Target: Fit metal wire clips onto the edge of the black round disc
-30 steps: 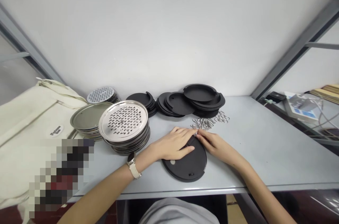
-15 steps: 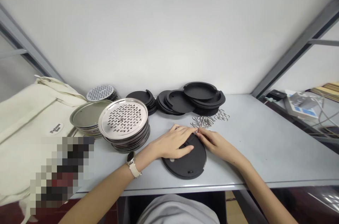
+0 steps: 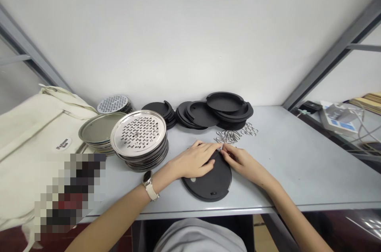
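Note:
A black round disc [image 3: 212, 183] lies flat near the table's front edge, with a small slot near its front rim. My left hand [image 3: 195, 160] rests across it from the left, fingers over the far edge and thumb bent on its face, holding it. At the far right rim, my right hand [image 3: 239, 160] is closed in a pinch on a small silvery metal piece, mostly covered by the fingertips. Its exact shape is hidden. Just behind the hands is a loose pile of small metal wire hooks [image 3: 233, 136].
Stacked round grater plates [image 3: 139, 135] stand at left, beside olive-grey round plates [image 3: 99, 127] and a further grater stack [image 3: 113, 104]. Black round parts [image 3: 226, 103] are piled along the wall. A cream bag [image 3: 35, 125] lies far left; a white box [image 3: 339, 119] is at right.
My left thumb has bent inward and drawn back toward the palm. Both hands stay at the disc's far edge, and the disc has barely moved.

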`<state>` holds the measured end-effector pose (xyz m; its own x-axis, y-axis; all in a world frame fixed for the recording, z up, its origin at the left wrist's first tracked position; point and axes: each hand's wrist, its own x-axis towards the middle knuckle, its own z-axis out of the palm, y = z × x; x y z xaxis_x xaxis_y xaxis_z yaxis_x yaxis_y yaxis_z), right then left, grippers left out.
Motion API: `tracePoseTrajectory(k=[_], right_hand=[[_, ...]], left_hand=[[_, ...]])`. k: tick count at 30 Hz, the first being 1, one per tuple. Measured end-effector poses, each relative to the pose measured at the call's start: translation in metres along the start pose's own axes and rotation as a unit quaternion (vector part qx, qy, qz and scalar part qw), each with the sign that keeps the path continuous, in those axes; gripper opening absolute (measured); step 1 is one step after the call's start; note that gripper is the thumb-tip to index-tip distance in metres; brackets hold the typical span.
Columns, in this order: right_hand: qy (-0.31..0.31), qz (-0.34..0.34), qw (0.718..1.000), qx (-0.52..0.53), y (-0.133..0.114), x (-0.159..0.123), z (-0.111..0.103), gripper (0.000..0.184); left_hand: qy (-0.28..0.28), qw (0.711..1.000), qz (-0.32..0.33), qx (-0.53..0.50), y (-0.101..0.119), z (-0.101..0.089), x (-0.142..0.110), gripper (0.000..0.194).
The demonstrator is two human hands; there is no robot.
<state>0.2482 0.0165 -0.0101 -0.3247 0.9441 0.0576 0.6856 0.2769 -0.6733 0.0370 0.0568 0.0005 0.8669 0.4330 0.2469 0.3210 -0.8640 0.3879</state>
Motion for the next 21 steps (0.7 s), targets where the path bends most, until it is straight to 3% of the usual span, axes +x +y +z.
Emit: tracePoseTrajectory(k=[10, 21], right_hand=[[-0.033, 0.016, 0.999, 0.015, -0.002, -0.005, 0.008, 0.030], [-0.023, 0.029, 0.998, 0.054, -0.006, -0.010, 0.013, 0.028]], left_hand=[[0.003, 1.000, -0.005, 0.011, 0.009, 0.000, 0.002, 0.050], [0.036, 0.999, 0.001, -0.017, 0.011, 0.006, 0.002, 0.042]])
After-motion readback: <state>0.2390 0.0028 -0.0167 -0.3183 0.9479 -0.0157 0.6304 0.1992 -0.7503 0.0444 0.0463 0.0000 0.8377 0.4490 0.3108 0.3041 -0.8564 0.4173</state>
